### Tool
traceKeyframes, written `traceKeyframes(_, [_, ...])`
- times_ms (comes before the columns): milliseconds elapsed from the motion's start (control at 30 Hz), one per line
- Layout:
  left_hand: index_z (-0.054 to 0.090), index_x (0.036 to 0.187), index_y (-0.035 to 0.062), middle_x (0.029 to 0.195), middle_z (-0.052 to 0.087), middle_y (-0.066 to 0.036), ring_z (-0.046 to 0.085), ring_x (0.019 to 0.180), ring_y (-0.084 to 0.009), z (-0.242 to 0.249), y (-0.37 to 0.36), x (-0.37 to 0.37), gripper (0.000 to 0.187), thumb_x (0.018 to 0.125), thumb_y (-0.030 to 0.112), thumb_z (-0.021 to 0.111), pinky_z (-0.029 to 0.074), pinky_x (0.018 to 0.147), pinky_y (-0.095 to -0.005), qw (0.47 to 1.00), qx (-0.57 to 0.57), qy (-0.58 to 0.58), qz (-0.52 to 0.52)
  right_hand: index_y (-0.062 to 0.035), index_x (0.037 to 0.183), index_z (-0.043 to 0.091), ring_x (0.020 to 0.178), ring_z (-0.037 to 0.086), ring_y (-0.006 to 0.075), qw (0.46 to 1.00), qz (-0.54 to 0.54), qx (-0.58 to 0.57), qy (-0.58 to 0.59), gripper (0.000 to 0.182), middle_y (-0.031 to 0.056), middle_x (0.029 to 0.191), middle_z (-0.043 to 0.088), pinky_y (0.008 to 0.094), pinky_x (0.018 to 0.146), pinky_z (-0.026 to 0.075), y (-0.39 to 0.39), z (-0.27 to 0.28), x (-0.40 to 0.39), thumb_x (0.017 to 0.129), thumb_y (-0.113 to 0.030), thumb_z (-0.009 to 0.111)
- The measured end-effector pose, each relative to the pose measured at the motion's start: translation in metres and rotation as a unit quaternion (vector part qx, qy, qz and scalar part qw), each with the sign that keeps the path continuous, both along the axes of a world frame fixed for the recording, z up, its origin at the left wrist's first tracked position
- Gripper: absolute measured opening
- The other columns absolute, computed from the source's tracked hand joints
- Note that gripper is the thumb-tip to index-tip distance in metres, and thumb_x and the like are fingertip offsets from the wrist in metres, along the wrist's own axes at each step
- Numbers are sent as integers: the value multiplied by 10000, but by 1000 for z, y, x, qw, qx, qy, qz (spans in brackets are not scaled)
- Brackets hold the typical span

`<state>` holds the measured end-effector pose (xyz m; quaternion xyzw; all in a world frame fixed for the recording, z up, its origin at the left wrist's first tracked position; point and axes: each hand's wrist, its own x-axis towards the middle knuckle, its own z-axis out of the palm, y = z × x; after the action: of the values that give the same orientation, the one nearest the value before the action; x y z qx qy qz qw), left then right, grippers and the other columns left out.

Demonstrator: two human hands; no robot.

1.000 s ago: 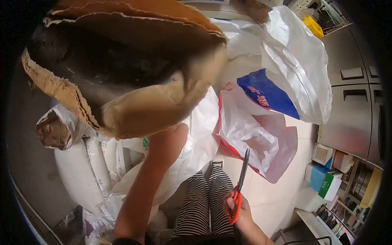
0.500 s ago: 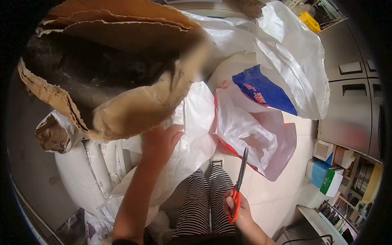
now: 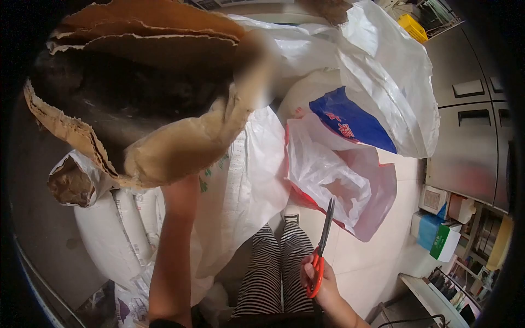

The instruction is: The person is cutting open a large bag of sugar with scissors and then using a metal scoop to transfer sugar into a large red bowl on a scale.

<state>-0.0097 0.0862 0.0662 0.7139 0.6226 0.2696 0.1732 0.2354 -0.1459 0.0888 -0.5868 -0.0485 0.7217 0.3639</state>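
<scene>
My right hand is closed on red-handled scissors, whose dark blades point up and look closed. My left forearm reaches up under a large torn brown paper bag; the fingers are hidden behind the bag. A white sack with green print lies just right of that forearm. Right of it, a pink-edged bag with a clear plastic liner stands open. Above this is a big white sack with a blue printed patch.
Stacked white sacks lie at the left, below a small open paper-lined bag. Steel cabinets and boxes line the right side. Pale floor tiles show between.
My left hand has moved left and up, out of sight behind the brown bag. My right hand and the scissors have hardly moved.
</scene>
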Motion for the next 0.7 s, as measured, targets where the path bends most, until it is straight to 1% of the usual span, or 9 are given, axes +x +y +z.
traceKeyframes(33, [619, 942, 50, 972, 597, -110, 551, 962, -309, 0, -1, -4, 140, 803, 31, 618, 396, 922, -421, 1000, -23, -15, 0, -76, 928, 481, 551, 457, 86, 1000, 5, 3, 2, 94, -7, 700, 479, 228, 485, 377, -3, -1, -1, 944, -142, 547])
traceKeyframes(100, [659, 947, 97, 1121, 577, -91, 502, 1094, -305, -6, -7, 2, 223, 732, 45, 688, 362, 982, -423, 995, -9, 97, -25, -79, 931, 480, 559, 462, 84, 1000, 7, 2, 7, 92, -5, 724, 487, 227, 486, 379, -3, -2, -1, 941, -137, 550])
traceKeyframes(200, [683, 905, 123, 1196, 540, -69, 446, 1165, -303, -10, -17, 20, 233, 682, 85, 737, 329, 1007, -443, 980, -37, 133, -144, -83, 930, 475, 567, 466, 83, 1000, 1, -10, 13, 93, -2, 749, 494, 227, 484, 382, -1, -2, -7, 938, -132, 554])
traceKeyframes(233, [688, 854, 140, 1183, 549, -62, 454, 1154, -304, -13, -18, 26, 204, 662, 137, 759, 317, 1012, -464, 982, -29, 118, -141, -85, 929, 473, 568, 466, 83, 1000, -2, -13, 10, 95, -1, 751, 495, 227, 484, 382, 0, -1, -9, 937, -132, 555])
traceKeyframes(333, [674, 870, 112, 1152, 559, -56, 470, 1124, -302, -14, -14, 32, 216, 667, 118, 746, 319, 1012, -463, 974, 5, 163, -158, -86, 925, 466, 565, 465, 86, 1000, -15, -9, 19, 99, 4, 751, 495, 229, 481, 384, -2, -2, -10, 936, -132, 554])
traceKeyframes(433, [632, 849, 74, 1097, 563, -61, 483, 1098, -304, -29, -10, 41, 176, 689, 76, 705, 319, 1018, -463, 993, -24, 74, -94, -83, 921, 464, 555, 459, 89, 1000, -6, 3, 15, 101, 4, 739, 490, 230, 481, 385, -1, -1, -9, 938, -135, 548])
traceKeyframes(533, [581, 838, 57, 1042, 553, -87, 494, 1071, -313, -38, -8, 35, 156, 702, 25, 649, 331, 1011, -465, 960, -18, 165, -224, -77, 921, 463, 542, 452, 93, 1000, 1, 3, 3, 101, 2, 724, 484, 231, 481, 385, 0, -1, -9, 939, -137, 543])
traceKeyframes(633, [546, 829, 55, 1017, 545, -103, 498, 1051, -306, -33, -4, 26, 112, 755, 16, 620, 349, 990, -452, 975, -39, 90, -200, -71, 923, 466, 533, 450, 94, 1000, 1, 10, -1, 103, -1, 702, 477, 231, 477, 380, 0, -1, -10, 939, -138, 541])
traceKeyframes(700, [546, 856, 41, 1021, 545, -110, 499, 1043, -293, -35, -13, 19, 86, 793, 9, 595, 360, 976, -427, 991, 11, 2, -133, -67, 924, 468, 532, 451, 93, 1000, -5, 14, -3, 104, -2, 687, 472, 230, 474, 375, 0, 0, -10, 939, -139, 541])
